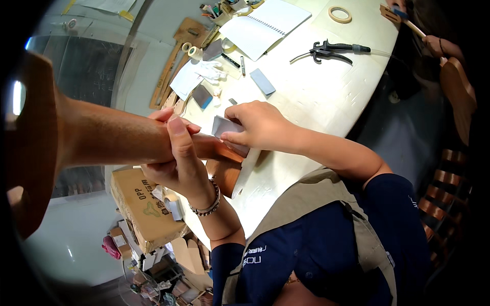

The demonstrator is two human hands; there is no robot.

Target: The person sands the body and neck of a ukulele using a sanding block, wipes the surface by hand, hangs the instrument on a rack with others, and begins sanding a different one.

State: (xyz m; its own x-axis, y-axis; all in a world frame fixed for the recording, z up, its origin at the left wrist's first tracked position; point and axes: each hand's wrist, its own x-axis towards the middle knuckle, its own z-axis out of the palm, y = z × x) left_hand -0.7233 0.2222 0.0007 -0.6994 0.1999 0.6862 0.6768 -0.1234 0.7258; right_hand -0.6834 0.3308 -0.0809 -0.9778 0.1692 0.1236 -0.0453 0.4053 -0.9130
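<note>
A brown wooden instrument neck (115, 133) reaches from the left rim toward the table. Its wide, slotted headstock (35, 188) looms close at the far left. My left hand (179, 160) is closed round the neck, thumb on top and a beaded bracelet at the wrist. At the neck's thicker brown end (224, 174), by the table edge, my right hand (260, 125) pinches a folded sheet of grey sandpaper (220, 126). The sandpaper lies against the wood there; its exact contact is partly hidden by my fingers.
On the white table (326, 102) lie a black air blow gun (332, 50), a tape roll (340, 14), a spiral notebook (270, 25), sanding blocks (262, 81) and white gloves (210, 70). A cardboard box (145, 209) stands at lower left. Another person's hand (436, 46) shows at upper right.
</note>
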